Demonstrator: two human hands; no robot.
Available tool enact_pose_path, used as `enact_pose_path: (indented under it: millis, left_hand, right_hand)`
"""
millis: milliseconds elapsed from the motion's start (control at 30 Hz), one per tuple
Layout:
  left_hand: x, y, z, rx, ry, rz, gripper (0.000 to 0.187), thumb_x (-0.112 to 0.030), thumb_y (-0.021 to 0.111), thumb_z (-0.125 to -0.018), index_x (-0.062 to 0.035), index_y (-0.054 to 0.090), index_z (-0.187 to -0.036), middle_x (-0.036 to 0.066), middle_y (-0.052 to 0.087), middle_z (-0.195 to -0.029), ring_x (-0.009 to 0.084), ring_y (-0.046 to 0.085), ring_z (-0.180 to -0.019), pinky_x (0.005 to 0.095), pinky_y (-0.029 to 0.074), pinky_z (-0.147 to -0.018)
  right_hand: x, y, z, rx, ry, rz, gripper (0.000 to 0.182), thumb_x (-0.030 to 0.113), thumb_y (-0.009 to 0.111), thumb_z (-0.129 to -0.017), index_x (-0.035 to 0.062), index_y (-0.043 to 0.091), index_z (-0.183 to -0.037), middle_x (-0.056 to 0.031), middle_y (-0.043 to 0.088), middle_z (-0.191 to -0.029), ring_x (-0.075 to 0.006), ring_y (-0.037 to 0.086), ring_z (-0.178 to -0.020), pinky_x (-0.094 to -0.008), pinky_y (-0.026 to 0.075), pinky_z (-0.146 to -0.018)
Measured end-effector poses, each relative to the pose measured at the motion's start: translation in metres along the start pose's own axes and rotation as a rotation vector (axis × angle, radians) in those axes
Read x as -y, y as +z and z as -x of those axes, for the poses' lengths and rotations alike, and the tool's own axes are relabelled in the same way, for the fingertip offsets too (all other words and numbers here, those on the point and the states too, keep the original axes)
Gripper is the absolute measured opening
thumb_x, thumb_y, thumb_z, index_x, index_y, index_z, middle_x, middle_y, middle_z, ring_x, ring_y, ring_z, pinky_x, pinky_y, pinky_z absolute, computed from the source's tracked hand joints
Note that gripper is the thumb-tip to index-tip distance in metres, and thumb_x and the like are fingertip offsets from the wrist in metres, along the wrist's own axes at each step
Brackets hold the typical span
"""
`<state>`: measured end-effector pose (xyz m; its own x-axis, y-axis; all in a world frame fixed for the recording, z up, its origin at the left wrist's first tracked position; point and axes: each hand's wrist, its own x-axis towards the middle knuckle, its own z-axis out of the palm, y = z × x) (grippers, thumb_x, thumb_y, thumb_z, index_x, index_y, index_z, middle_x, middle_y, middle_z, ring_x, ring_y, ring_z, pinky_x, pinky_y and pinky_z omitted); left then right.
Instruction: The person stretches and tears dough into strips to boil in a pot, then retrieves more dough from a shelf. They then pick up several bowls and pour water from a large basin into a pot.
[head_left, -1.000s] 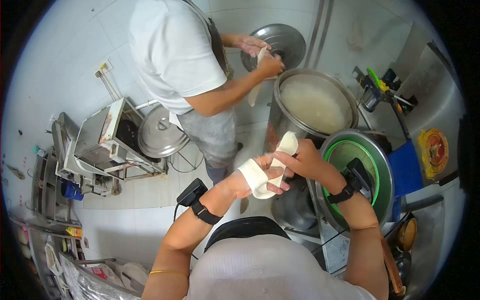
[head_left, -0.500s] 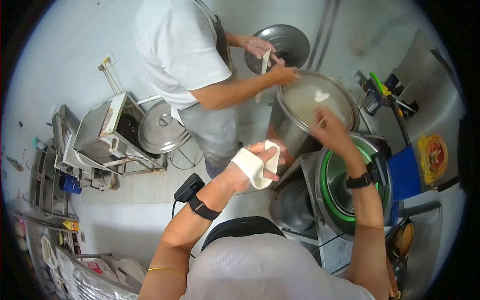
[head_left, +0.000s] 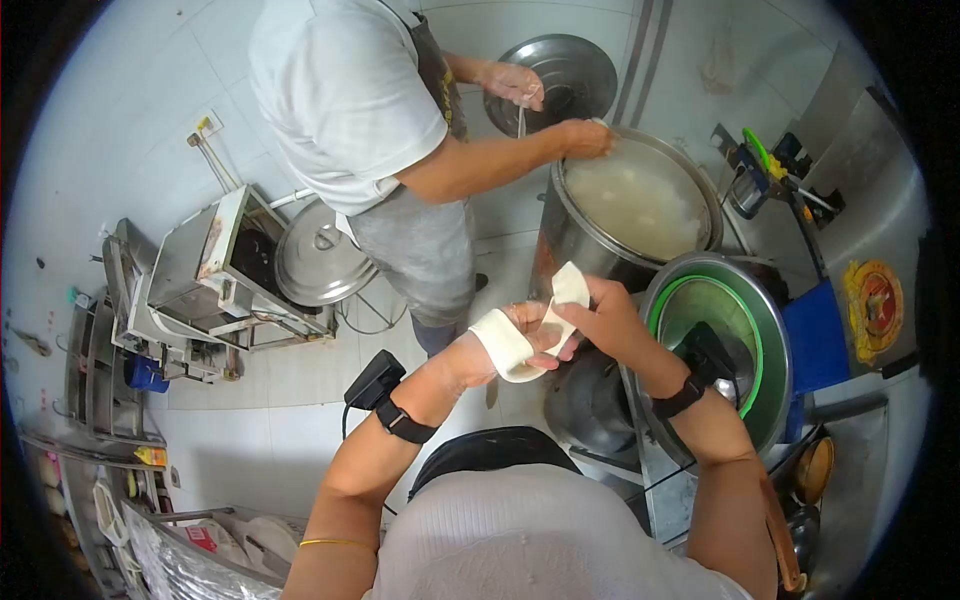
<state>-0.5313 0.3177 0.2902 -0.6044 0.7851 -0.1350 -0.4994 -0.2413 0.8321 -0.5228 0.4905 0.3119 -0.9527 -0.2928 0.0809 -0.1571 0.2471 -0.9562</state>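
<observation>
A pale, flat strip of dough (head_left: 503, 346) is draped over my left hand (head_left: 536, 325), wrapping round the wrist side and running up through the fingers, which are curled on it. My right hand (head_left: 608, 318) pinches the raised end of the strip between thumb and fingers, close beside the left hand. Both hands are just short of a tall steel pot (head_left: 570, 228) of cloudy, steaming liquid, in which a few pale shapes show dimly.
Across from me a co-worker (head_left: 350, 110) in a white shirt has one hand at the pot's rim and a thin pale strip hanging from the other. A steel basin (head_left: 780, 385) with a green-rimmed strainer (head_left: 757, 345) sits at right. A lidded pot (head_left: 325, 265) stands at left.
My right hand has come back from over the pot to the dough and now pulls its end up. The white piece above the liquid is no longer there. The co-worker's strip has shifted.
</observation>
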Motion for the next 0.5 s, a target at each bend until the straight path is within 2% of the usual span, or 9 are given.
enact_pose_path:
  millis: [33,133,267,333,367,400,433,500]
  left_hand:
    - [0.001,-0.003,0.001,0.026,0.012,0.002,0.030,-0.010,0.052,-0.079,-0.0011,0.047,-0.107,0.012,0.054,-0.089,0.0200,0.056,-0.080,0.0239,0.050,-0.060]
    - [-0.007,0.001,0.004,-0.023,-0.023,-0.137,0.026,-0.004,0.055,-0.075,-0.0002,0.052,-0.100,0.013,0.056,-0.086,0.0193,0.056,-0.076,0.0234,0.049,-0.060]
    - [-0.005,-0.001,0.003,-0.059,0.019,-0.125,0.023,-0.004,0.057,-0.073,0.0001,0.055,-0.096,0.012,0.058,-0.083,0.0170,0.056,-0.069,0.0231,0.048,-0.059]
    - [-0.011,0.005,0.003,-0.122,-0.043,0.115,0.018,-0.009,0.057,-0.076,-0.0003,0.057,-0.092,0.010,0.058,-0.077,0.0153,0.056,-0.064,0.0229,0.047,-0.057]
    - [-0.012,0.006,0.002,-0.121,-0.041,0.114,0.018,-0.009,0.057,-0.076,-0.0003,0.057,-0.092,0.010,0.058,-0.077,0.0153,0.056,-0.064,0.0229,0.047,-0.057]
    - [-0.012,0.005,0.002,-0.125,-0.021,-0.058,0.019,-0.010,0.057,-0.076,-0.0002,0.056,-0.092,0.008,0.058,-0.078,0.0141,0.056,-0.067,0.0222,0.046,-0.058]
    - [-0.011,0.006,0.004,-0.128,-0.009,-0.227,0.020,-0.012,0.057,-0.076,-0.0001,0.056,-0.092,0.007,0.058,-0.079,0.0128,0.057,-0.069,0.0215,0.046,-0.058]
    - [-0.013,0.013,0.004,-0.104,0.063,-0.170,0.017,-0.015,0.053,-0.080,0.0000,0.057,-0.087,0.008,0.058,-0.073,0.0122,0.055,-0.063,0.0213,0.045,-0.055]
  right_hand:
    - [0.000,0.002,-0.001,-0.029,0.177,-0.200,0.016,0.010,0.055,-0.072,-0.0012,0.054,-0.082,-0.0065,0.057,-0.075,-0.0123,0.053,-0.066,-0.0258,0.041,-0.059]
    - [-0.005,0.011,-0.001,0.079,0.253,-0.366,0.016,0.012,0.055,-0.074,-0.0014,0.054,-0.083,-0.0047,0.057,-0.079,-0.0096,0.053,-0.068,-0.0248,0.043,-0.056]
    - [0.001,0.016,-0.001,-0.042,0.114,-0.164,0.015,0.009,0.058,-0.069,0.0003,0.053,-0.079,-0.0051,0.055,-0.073,-0.0144,0.054,-0.062,-0.0258,0.044,-0.050]
    - [-0.010,0.008,-0.008,-0.196,-0.632,0.615,0.014,0.007,0.059,-0.063,0.0020,0.051,-0.072,-0.0068,0.050,-0.065,-0.0212,0.052,-0.058,-0.0270,0.044,-0.047]
    - [-0.010,0.000,-0.011,-0.240,-0.821,0.832,0.015,0.008,0.059,-0.061,0.0021,0.049,-0.071,-0.0085,0.048,-0.064,-0.0246,0.051,-0.059,-0.0301,0.045,-0.051]
    - [-0.011,-0.013,-0.015,-0.281,-1.008,1.048,0.017,0.008,0.058,-0.059,0.0021,0.048,-0.071,-0.0101,0.046,-0.064,-0.0281,0.049,-0.060,-0.0331,0.045,-0.054]
    - [-0.025,-0.039,-0.035,-0.377,-0.787,1.165,0.018,0.007,0.057,-0.061,0.0014,0.049,-0.076,-0.0103,0.047,-0.067,-0.0280,0.050,-0.062,-0.0342,0.045,-0.056]
    - [-0.038,-0.080,-0.045,-0.487,-0.333,1.299,0.027,0.005,0.056,-0.063,-0.0003,0.049,-0.088,-0.0112,0.049,-0.073,-0.0267,0.052,-0.066,-0.0335,0.044,-0.058]
